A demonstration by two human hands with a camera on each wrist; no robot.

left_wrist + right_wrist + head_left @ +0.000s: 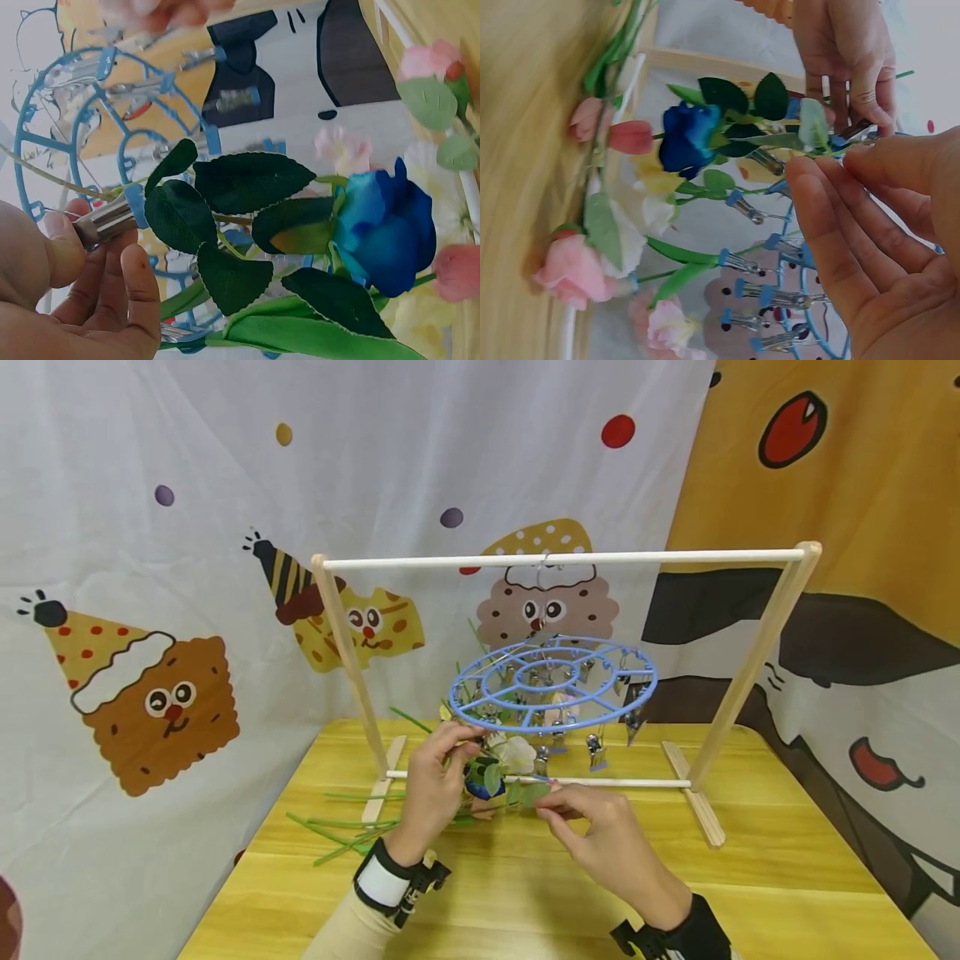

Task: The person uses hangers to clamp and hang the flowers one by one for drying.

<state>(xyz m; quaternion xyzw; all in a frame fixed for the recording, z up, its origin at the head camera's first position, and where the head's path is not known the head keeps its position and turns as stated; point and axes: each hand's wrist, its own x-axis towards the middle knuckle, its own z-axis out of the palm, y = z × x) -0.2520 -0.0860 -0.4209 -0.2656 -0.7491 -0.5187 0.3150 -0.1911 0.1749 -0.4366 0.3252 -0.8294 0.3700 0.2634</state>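
Observation:
My left hand (pixel 433 785) pinches a metal clip (pixel 112 221) with blue tips between thumb and fingers. At the clip's mouth is the leafy stem of a blue rose (pixel 382 225), its bloom hanging below. This happens under the near left rim of a round blue clip hanger (pixel 517 727). My right hand (pixel 615 843) is held to the right of the flowers, fingers extended and thumb near them, nothing visible in its grasp. In the right wrist view its fingertips overlap the rose's leaves (pixel 810 124).
The hanger hangs by a hook from the white bar (pixel 675 557) of a wooden stand (pixel 757 668). Several other clips (pixel 596 752) dangle from it, some near flowers such as a white bloom (pixel 516 755). Green stems (pixel 352 822) lie on the table (pixel 780 877) at left; a pink rose (pixel 576 266) is low down.

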